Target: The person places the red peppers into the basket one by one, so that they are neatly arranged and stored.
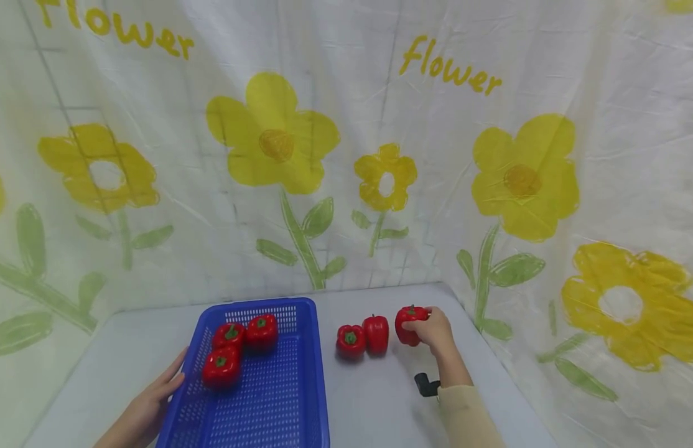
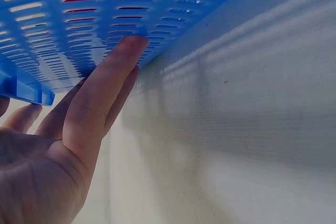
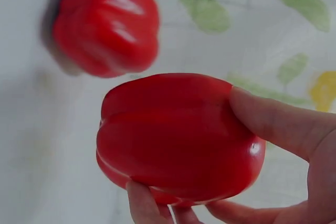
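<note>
My right hand (image 1: 438, 331) grips a red bell pepper (image 1: 407, 323) at the right of the table. In the right wrist view the thumb lies on one side of this pepper (image 3: 178, 137) and the fingertips on the other. Two more red peppers stand to its left, one with its stem end toward me (image 1: 351, 342) and one upright (image 1: 376, 334). My left hand (image 1: 152, 404) touches the left side of a blue basket (image 1: 320, 373), its fingers extended along the perforated wall in the left wrist view. Inside the basket sit three red peppers (image 1: 221, 367), grouped toward its far left.
A small black object (image 1: 425, 384) lies on the white table (image 1: 374, 404) by my right forearm. Behind the table hangs a white curtain (image 1: 436, 124) printed with yellow flowers.
</note>
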`<action>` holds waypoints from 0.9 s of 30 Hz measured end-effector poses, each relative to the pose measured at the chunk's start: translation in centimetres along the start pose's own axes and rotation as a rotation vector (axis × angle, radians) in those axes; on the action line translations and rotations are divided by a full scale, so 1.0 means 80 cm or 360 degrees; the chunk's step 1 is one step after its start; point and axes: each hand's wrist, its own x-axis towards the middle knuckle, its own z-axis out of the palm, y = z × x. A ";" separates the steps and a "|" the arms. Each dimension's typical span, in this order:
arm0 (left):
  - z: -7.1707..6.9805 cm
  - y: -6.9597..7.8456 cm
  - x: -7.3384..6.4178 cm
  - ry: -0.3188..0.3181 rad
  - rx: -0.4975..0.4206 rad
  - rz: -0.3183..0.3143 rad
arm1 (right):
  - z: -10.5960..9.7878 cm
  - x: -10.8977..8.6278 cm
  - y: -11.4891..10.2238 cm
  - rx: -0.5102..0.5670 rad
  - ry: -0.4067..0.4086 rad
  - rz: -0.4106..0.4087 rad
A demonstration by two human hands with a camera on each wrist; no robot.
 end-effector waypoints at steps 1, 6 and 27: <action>0.000 0.000 0.000 -0.0008 -0.0010 0.0001 | -0.001 -0.002 -0.005 -0.0001 0.0003 -0.0016; 0.000 0.000 0.001 -0.0065 -0.0057 0.0037 | 0.000 -0.017 -0.033 0.0047 0.0010 -0.0099; 0.001 -0.001 -0.001 -0.0051 -0.0033 0.0058 | 0.082 -0.075 -0.120 0.0097 -0.0146 -0.0368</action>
